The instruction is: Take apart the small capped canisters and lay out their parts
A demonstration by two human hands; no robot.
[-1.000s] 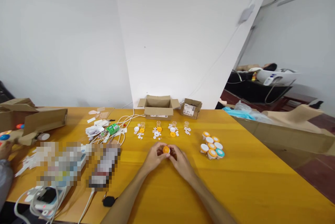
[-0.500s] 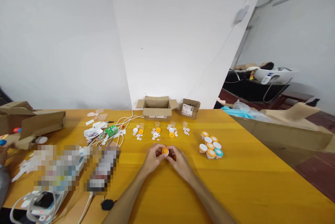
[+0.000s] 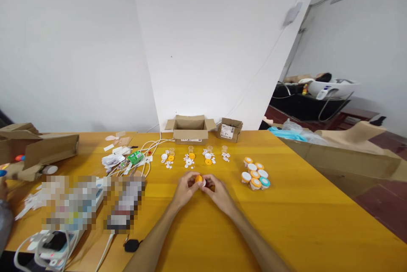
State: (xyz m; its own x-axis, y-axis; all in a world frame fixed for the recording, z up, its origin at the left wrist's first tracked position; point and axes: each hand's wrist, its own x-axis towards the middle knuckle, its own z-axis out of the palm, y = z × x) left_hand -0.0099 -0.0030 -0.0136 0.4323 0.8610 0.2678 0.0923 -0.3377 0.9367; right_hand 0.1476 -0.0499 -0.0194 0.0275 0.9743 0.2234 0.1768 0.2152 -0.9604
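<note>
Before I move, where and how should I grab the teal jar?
Probably pinch the teal jar by its lid's rim, coming from the near right: the round lid faces up, an orange jar crowds its left, and a white jar sits just behind it.

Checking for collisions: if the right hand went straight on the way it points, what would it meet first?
Probably the orange-and-white piece at its fingertips, then the left hand; depth is unclear.

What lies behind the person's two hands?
Loose white and yellow parts, small clear cups, then two cardboard boxes. Whatever the left hand and right hand cover cannot be seen.
</note>
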